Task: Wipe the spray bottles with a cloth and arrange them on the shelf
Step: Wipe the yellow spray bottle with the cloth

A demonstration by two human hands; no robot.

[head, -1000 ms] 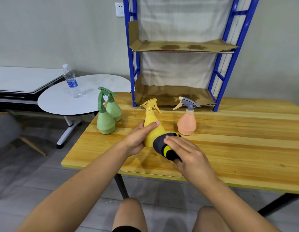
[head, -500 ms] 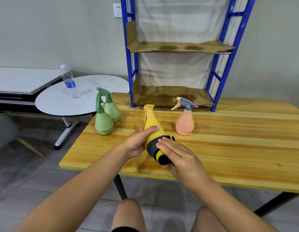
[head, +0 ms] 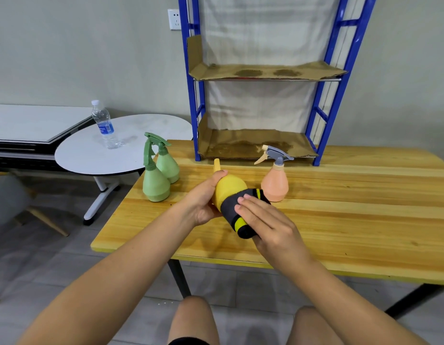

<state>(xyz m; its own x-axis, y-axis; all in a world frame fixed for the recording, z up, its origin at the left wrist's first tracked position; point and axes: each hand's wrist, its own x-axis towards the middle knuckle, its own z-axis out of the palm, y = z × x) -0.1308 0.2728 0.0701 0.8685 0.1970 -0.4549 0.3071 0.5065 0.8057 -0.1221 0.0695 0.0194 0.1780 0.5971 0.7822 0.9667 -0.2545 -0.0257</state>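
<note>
Left grip [head: 203,202] curled round yellow spray bottle [head: 228,189], held tilted above bench [head: 340,220] near its front edge, nozzle toward shelf [head: 255,148]; right grip [head: 268,224] presses dark cloth [head: 237,211] on base.

Soft, even indoor light is filling the scene, shadows are staying faint, the wide lens is bowing the shelf [head: 325,78] uprights, and focus is holding sharp

Nothing really readable here tbh. The water bottle [head: 104,125] on the round white table [head: 86,155] has a blue label with white print, but it's way too small and blurry to make out.
</note>
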